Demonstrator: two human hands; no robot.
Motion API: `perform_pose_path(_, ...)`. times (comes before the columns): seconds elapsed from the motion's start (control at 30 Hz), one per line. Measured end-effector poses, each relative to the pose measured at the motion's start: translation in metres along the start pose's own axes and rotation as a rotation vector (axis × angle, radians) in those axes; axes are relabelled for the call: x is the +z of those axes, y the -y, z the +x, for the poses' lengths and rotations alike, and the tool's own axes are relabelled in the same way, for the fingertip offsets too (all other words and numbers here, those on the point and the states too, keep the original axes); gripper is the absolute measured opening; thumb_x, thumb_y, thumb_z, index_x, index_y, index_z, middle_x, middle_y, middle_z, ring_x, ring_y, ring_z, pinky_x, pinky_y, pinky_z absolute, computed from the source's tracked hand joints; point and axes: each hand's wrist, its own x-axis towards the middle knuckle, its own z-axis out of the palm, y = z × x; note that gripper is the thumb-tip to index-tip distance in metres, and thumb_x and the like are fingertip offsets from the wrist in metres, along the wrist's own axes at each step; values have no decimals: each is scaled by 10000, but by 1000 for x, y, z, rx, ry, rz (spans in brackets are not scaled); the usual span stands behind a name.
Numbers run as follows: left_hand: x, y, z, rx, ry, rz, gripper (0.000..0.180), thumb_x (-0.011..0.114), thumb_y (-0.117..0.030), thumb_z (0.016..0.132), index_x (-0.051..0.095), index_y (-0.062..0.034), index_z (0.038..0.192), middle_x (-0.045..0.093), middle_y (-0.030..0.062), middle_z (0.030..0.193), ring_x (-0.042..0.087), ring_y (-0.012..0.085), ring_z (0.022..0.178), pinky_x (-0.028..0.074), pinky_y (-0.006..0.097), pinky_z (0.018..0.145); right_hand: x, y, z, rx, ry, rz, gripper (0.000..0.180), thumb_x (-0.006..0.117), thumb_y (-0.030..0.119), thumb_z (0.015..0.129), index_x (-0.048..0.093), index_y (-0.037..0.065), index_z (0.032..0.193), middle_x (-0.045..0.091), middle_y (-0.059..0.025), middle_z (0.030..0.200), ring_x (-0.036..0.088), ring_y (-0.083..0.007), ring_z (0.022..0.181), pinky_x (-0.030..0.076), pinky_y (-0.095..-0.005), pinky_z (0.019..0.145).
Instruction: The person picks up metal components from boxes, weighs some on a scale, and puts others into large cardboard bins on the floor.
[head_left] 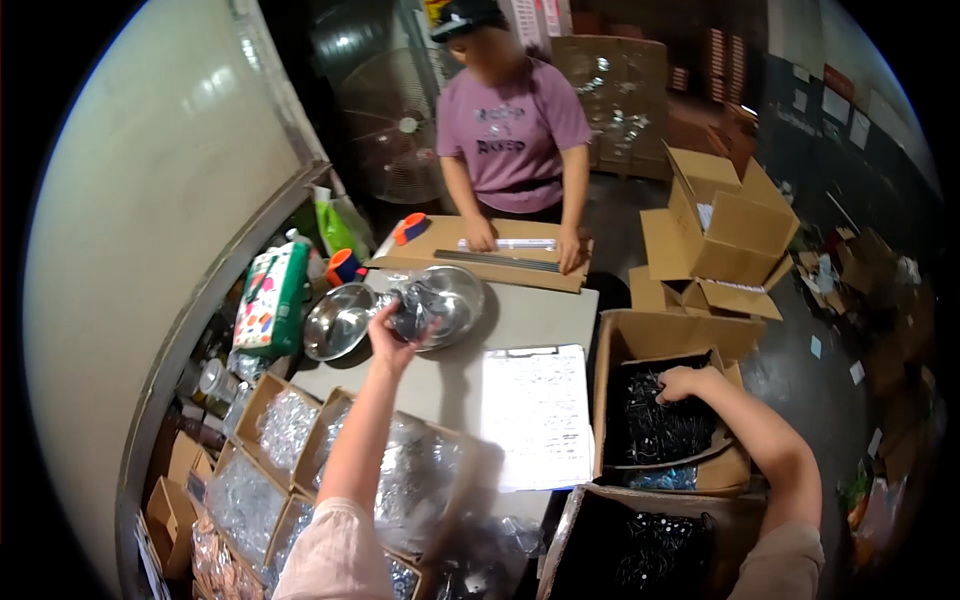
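My left hand [395, 345] holds a clear plastic bag [410, 310] with dark contents, its fingers closed round the lower side. The bag is above a shiny steel bowl [462, 300]; a second steel bowl [340, 320] stands to its left. On the right, my right hand [680, 384] reaches into an open cardboard box [625, 335] full of small black parts [650, 425]. Its fingers are curled down at the pile, and their tips are partly hidden. Between my arms lies a clipboard with a written sheet [535, 415].
Cardboard bins of bagged parts [240, 500] crowd the lower left. Another box of black parts [640, 550] stands nearest at the right. Across the table, a person in a purple shirt [515, 140] handles strips on cardboard [510, 240]. Tape dispensers [343, 266] sit at the left edge.
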Motion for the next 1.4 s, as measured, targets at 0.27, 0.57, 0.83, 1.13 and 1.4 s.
perform_pose_path(0.27, 19, 47, -7, 93, -155, 716, 449, 619, -157, 824, 537, -21, 1243, 600, 106, 1139, 606, 217, 1043, 554, 453, 877, 17, -34, 64, -54, -226, 45, 400, 632, 279, 771, 660, 15, 1070, 676, -228, 1051, 640, -371, 1015, 510, -432, 889)
perform_pose_path(0.57, 79, 150, -131, -93, 252, 985, 368, 512, 145, 874, 572, 8, 1209, 620, 110, 1186, 608, 188, 1083, 523, 301, 897, 41, 15, 29, 32, -501, -30, 394, 651, 387, 838, 718, 12, 939, 706, -180, 917, 683, -340, 861, 543, -442, 716)
perform_pose_path(0.83, 114, 193, -191, -168, 419, 936, 370, 495, 85, 927, 468, 28, 1292, 544, 143, 1285, 601, 231, 1113, 522, 348, 918, 44, 28, -11, 99, -150, 278, 187, 561, 90, 806, 710, -23, 795, 696, -137, 678, 692, -263, 602, 578, -384, 651)
perform_pose_path(1.13, 112, 162, -221, -254, 262, 831, 266, 455, 149, 886, 622, 28, 1054, 648, 112, 1080, 633, 208, 1035, 551, 355, 903, -45, 20, -102, -4, 92, 526, 200, 585, 108, 796, 677, -20, 673, 665, -103, 595, 588, -204, 439, 478, -327, 441)
perform_pose_path(1.4, 177, 191, -197, 12, 488, 976, 241, 549, 60, 882, 610, 18, 1111, 671, 81, 1086, 622, 168, 1060, 473, 288, 936, -81, 23, -214, -103, -516, 544, 166, 522, 103, 806, 668, 27, 788, 634, -76, 533, 629, -198, 523, 506, -333, 583)
